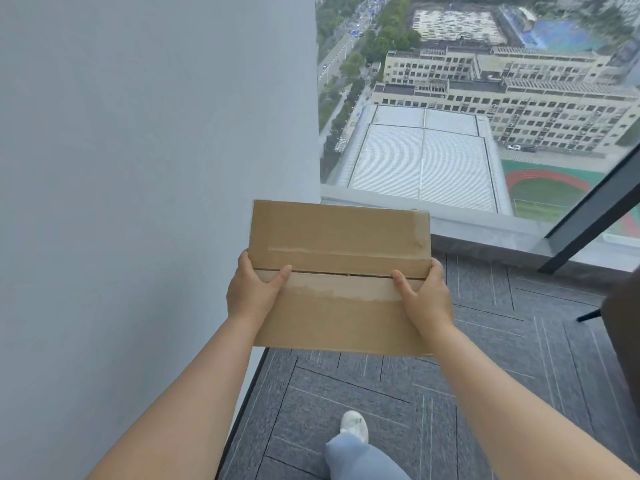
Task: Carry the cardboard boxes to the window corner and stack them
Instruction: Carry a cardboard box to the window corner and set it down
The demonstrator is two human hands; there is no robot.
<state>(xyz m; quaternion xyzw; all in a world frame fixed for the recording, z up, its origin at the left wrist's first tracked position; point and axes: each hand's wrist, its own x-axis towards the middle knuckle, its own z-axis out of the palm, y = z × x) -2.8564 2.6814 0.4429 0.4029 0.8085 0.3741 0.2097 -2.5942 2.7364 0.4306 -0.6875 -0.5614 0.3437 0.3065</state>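
A flat brown cardboard box (341, 237) with taped top flaps is held out in front of me, above the carpet. My left hand (251, 289) grips its left side, thumb lying on the top near the flap seam. My right hand (424, 294) grips its right side the same way. The box hangs near the corner where the grey wall (156, 168) meets the window (450, 98). The floor under the box, in that corner, is hidden by it.
A grey window sill (485, 230) runs along the base of the glass. A dark slanted window frame bar (595, 209) stands at the right. A dark chair edge (623, 323) shows at far right. Patterned grey carpet (381, 393) lies below, with my leg and white shoe (355, 426).
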